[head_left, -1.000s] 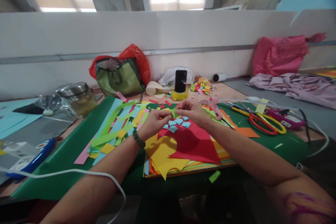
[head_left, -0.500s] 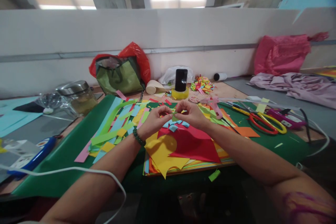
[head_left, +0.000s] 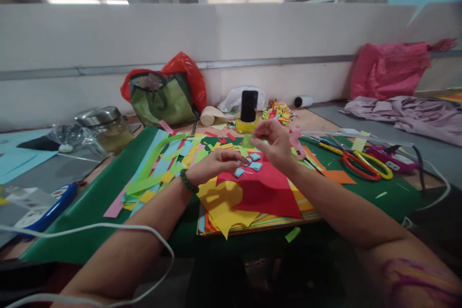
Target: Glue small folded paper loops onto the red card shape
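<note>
Your right hand [head_left: 276, 142] pinches a small, flat green paper square [head_left: 247, 141] by its edge, thumb and forefinger closed on it, raised at twelve o'clock from where you sit. Your left hand [head_left: 220, 163], a dark green beaded bracelet [head_left: 187, 182] at its wrist, curves low over a loose cluster of folded light-blue paper pieces [head_left: 255, 166]; its fingers are bent, but whether they grip anything cannot be told. The blue pieces, crisp and boxy, sit on a smooth red sheet [head_left: 267, 197], which overlaps a yellow sheet [head_left: 224, 207] with a pointed lower corner, both atop a stack of many-coloured paper. Between your ten and eleven o'clock, cut strips [head_left: 144, 186] in lime, pink, yellow and blue lie in a ragged heap on a green covering [head_left: 90, 202]; beyond them stands a clear glass jar [head_left: 111, 137] with a shiny metal lid. At eleven slumps an olive bag [head_left: 162, 101] against crinkled red plastic [head_left: 186, 70]. Straight ahead at twelve, a dark phone [head_left: 249, 106] stands upright at a glossy yellow tape roll [head_left: 245, 125]. A pink glue gun [head_left: 297, 145] lies at one, and scissors [head_left: 364, 167] with red and yellow looped handles rest between one and two.
</note>
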A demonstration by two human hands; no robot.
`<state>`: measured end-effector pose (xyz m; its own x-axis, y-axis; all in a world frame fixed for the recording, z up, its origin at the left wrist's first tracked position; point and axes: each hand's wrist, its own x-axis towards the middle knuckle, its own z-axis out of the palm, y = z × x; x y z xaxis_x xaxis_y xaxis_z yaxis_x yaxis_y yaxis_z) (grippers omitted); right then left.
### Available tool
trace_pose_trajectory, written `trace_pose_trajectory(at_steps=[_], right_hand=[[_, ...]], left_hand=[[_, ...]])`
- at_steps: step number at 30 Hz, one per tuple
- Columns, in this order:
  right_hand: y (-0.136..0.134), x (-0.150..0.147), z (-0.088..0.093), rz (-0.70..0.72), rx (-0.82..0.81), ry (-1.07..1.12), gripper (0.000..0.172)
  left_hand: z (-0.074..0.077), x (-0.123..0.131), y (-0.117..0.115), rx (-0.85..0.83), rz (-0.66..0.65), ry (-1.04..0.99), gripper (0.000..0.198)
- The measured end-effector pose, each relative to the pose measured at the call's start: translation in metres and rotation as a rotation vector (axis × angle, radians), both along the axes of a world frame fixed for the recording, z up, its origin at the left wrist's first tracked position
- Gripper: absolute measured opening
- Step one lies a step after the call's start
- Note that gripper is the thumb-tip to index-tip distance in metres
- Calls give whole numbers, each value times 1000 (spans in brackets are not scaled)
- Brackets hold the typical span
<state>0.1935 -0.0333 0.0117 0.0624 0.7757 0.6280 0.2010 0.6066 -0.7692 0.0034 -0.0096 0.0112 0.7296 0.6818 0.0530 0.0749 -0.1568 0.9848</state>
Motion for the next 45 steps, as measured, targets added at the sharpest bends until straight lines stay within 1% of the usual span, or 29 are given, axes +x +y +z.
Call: trace_pose_trajectory(at_steps=[2,4,6,8,10,11,13,14,15,16,18,20,22,24,26,28,30,33,35,37,39,41,43,45], right_hand=[[11,11,1,-86,3,76,30],[24,25,2,-159,-9,88,31],[36,38,1,-223,-33,44,29],[44,49,-1,-261,-82,-72,27],[46,55,-4,-229,-187,-263,24],[45,56,-4,-187,-253,-376,23],[41,55,-5,-74,-373,-584,21],[38,54,-5,-21,-410,-663,20],[35,52,-6,24,-426,-721,20],[33,50,-6,62,-427,-757,21],[30,46,-8,122,-404,-788,20],[31,44,-11,150,-379,-790,19],[33,43,-15,170,-367,-794,15],[36,43,-19,186,-359,-793,13],[38,43,-20,200,-338,-777,14],[38,43,-19,181,-307,-745,15],[38,42,-16,136,-265,-705,16],[35,37,-14,36,-181,-595,16],[33,33,-13,-15,-125,-511,18],[29,26,-12,-21,-84,-453,21],[23,18,-12,11,-64,-403,24],[16,8,-13,74,-62,-340,25],[12,-1,-14,144,-70,-287,27],[12,-6,-16,188,-86,-278,24]], left_hand=[[1,-6,9,-33,184,-60,19],[5,-14,19,-71,394,-194,16],[10,-23,30,-101,580,-349,15],[14,-32,40,-125,749,-497,13],[17,-41,48,-129,912,-586,12],[18,-45,52,-108,982,-581,13],[16,-50,56,4,1065,-447,15],[15,-51,57,96,1063,-323,14],[12,-51,57,198,1024,-170,12],[10,-50,56,293,952,2,12],[3,-46,52,416,750,344,21],[-4,-41,47,433,560,592,30],[-11,-38,45,412,454,689,31],[-16,-37,45,391,410,679,29],[-18,-37,47,358,377,631,26],[-16,-39,49,314,344,601,23],[-11,-41,50,289,330,574,19],[0,-46,50,312,355,487,19],[7,-50,49,338,415,380,21],[10,-51,46,356,473,246,25],[11,-45,41,373,475,140,28],[8,-34,33,391,409,98,29],[4,-22,26,406,311,105,30],[1,-16,24,423,226,127,31]])
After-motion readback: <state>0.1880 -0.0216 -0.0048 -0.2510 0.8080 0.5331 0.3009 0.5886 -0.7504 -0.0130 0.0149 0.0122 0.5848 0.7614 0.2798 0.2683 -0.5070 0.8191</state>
